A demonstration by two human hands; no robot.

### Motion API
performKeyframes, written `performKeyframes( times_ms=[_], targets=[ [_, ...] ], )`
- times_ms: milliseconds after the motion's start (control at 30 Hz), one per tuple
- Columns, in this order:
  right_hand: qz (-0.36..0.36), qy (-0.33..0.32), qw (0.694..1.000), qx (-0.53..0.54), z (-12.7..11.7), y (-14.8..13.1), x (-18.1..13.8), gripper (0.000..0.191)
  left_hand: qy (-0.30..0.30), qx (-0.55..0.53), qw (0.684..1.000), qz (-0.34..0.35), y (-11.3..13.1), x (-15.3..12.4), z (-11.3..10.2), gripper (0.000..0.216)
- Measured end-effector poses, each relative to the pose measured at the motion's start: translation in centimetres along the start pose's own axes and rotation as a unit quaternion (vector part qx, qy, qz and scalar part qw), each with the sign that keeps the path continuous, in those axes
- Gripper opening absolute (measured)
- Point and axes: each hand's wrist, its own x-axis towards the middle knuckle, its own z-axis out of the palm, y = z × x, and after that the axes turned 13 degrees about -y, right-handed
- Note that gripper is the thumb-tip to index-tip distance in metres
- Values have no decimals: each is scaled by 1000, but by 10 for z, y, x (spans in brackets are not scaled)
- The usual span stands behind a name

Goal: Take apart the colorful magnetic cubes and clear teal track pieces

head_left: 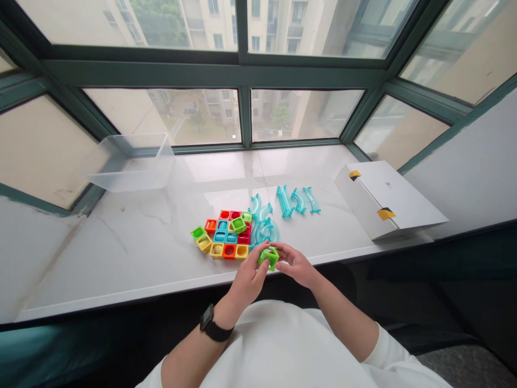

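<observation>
I am gripping a small open-sided green block [273, 253] with my left hand [251, 274], the thumb pressing its near side and the fingers closing behind it. My right hand [297, 267] is curving in from the other side, its fingertips meeting the block's upper edge; I cannot tell whether they are bearing any of its weight. Between both hands, the block is sitting in front of my body, by the front edge of the white sill [161, 248].

Just left of my grip, a patch of coloured blocks [231, 237] is spreading over the sill in red, orange, yellow, blue and green, and a loose green block [235, 222] is lying askew on top of it. Straight beyond my fingers, curved blue pieces [259, 227] of see-through plastic are crowding against that patch. Farther ahead and slightly right of my grip, more see-through blue pieces [285, 201] are lying in a short row.

Well off to the right of my hands, a white box [404, 194] with yellow-and-black tabs is resting on the sill. Far ahead to the left, a clear bin [135, 180] is standing near the windows [242, 73]. Behind my gripping left hand, a dark watch [207, 317] is circling my wrist.
</observation>
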Motion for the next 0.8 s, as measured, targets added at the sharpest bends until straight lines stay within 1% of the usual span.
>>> performKeyframes(
  times_ms=[133,233,333,400,467,533,633,700,800],
  targets=[
    [5,11,999,-35,-11,-6,-5,56,-23,0,1000,-6,-6,-2,-4,50],
    [9,16,998,-52,-13,-9,-8,54,-22,-4,1000,-17,-7,-2,-3,45],
    [12,8,999,-42,-14,-9,-10,55,-26,-11,999,-31,-3,1,2,46],
    [15,17,1000,-20,-19,-6,-12,54,-19,-13,999,-29,0,3,2,50],
    [15,60,998,-5,-31,-2,-13,52,-5,-16,1000,-21,1,4,-1,48],
    [9,133,991,-12,-48,4,-15,53,6,-12,1000,-17,0,5,-8,40],
    [8,234,970,-66,-80,13,-18,56,29,5,999,-21,-6,4,-24,34],
    [13,269,956,-118,-101,19,-19,57,52,9,998,-29,-12,2,-36,34],
    [31,281,937,-205,-126,29,-15,56,87,23,995,-41,-19,-3,-53,35]
  ],
)
